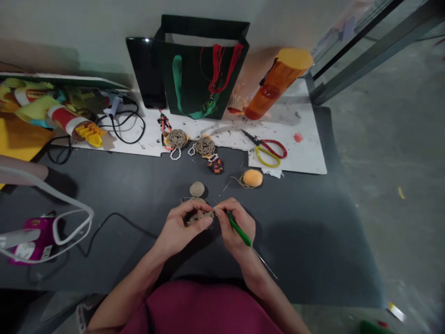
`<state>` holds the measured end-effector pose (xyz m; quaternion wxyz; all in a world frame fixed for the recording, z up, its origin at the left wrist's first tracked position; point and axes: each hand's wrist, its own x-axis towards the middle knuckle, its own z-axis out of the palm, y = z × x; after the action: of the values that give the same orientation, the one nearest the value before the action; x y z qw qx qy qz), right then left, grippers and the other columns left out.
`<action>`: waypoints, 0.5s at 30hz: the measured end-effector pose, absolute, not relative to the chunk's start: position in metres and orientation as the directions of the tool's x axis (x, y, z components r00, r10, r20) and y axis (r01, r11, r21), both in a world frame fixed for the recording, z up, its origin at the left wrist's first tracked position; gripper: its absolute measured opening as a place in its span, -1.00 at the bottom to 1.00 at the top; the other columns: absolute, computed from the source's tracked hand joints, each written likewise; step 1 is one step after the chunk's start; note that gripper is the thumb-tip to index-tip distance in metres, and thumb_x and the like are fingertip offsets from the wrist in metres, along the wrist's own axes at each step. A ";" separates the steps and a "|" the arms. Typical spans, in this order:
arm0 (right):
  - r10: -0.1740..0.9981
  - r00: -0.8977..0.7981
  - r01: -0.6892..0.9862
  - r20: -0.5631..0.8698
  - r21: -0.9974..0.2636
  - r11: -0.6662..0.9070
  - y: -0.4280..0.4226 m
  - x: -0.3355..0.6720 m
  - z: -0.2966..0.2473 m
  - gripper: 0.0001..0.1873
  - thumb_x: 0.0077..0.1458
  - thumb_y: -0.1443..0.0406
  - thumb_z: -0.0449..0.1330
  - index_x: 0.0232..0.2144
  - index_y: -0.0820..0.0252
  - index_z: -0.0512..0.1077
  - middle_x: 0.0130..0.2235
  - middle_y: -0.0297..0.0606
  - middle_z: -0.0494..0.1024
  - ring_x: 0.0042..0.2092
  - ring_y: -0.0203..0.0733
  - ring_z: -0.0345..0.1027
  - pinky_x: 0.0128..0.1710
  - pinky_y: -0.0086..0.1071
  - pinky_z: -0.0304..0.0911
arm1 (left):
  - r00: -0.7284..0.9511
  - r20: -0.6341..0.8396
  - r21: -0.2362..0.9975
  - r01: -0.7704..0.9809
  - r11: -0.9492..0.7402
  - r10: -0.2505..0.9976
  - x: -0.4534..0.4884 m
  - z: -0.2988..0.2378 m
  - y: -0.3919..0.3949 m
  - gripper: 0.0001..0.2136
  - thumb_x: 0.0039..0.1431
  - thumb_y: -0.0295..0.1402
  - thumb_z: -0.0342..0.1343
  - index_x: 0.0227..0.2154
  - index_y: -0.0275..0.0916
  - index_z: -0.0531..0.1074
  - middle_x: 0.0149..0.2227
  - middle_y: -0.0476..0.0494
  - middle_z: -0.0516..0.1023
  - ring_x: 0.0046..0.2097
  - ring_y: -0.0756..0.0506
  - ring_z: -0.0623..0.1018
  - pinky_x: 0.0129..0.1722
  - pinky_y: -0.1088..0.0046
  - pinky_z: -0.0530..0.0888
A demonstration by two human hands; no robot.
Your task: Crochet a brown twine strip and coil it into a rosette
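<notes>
**Close Work Between Two Hands**

The left hand (182,228) is clenched around a small coil of tan jute twine (200,217), which it pinches just above the table. The right hand (236,226) grasps a slim green-handled crochet hook (243,236) like a pencil, its steel shaft trailing toward the lower right; the working tip can't be made out among the fingers. Gripping this near the fingertips looks well suited to keeping the twine's tension even (a slack pinch could let the round pucker).

A flat round jute disc (197,189) lies just ahead on the dark grey tabletop (306,260), near a ball of orange yarn (252,178). Beyond them, a white board sheet (302,157) holds red-and-yellow-handled scissors (257,150). Grey concrete floor (382,139) shows at right.
</notes>
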<state>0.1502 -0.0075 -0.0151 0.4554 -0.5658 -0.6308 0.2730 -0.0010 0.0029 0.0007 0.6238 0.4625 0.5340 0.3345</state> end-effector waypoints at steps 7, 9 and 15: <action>0.961 0.053 0.457 0.272 -0.862 0.219 -0.009 0.149 -0.016 -0.83 0.19 0.34 0.10 -0.46 0.10 0.33 -0.48 -0.37 0.48 -0.48 -0.30 0.34 -0.46 -0.42 0.27 | 0.193 -0.366 0.931 0.072 0.359 0.911 0.002 -0.002 0.002 -0.91 -0.02 -0.34 0.25 -0.44 -0.23 0.54 -0.38 -0.07 0.55 -0.33 -0.03 0.47 -0.28 0.47 0.39; 0.961 0.069 0.426 0.266 -0.879 0.213 -0.009 0.149 -0.016 -0.84 0.18 0.34 0.10 -0.47 0.10 0.34 -0.49 -0.39 0.46 -0.48 -0.31 0.33 -0.47 -0.44 0.26 | 0.180 -0.369 0.929 0.064 0.364 0.912 0.002 0.000 0.003 -0.92 -0.04 -0.34 0.25 -0.48 -0.23 0.52 -0.42 -0.06 0.54 -0.37 -0.02 0.46 -0.31 0.47 0.38; 0.986 0.053 0.247 0.158 -0.959 0.140 -0.009 0.148 -0.017 -0.89 0.18 0.28 0.11 -0.32 0.10 0.45 -0.45 -0.37 0.48 -0.43 -0.30 0.38 -0.42 -0.43 0.30 | 0.127 -0.387 0.922 0.052 0.383 0.913 0.003 0.004 0.005 -0.94 -0.06 -0.38 0.23 -0.52 -0.24 0.48 -0.50 -0.01 0.48 -0.45 0.01 0.39 -0.39 0.50 0.34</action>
<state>0.1482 -0.0092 -0.0174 0.4890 -0.5359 -0.5753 0.3779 0.0025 0.0048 0.0041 0.6148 0.4308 0.5601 0.3503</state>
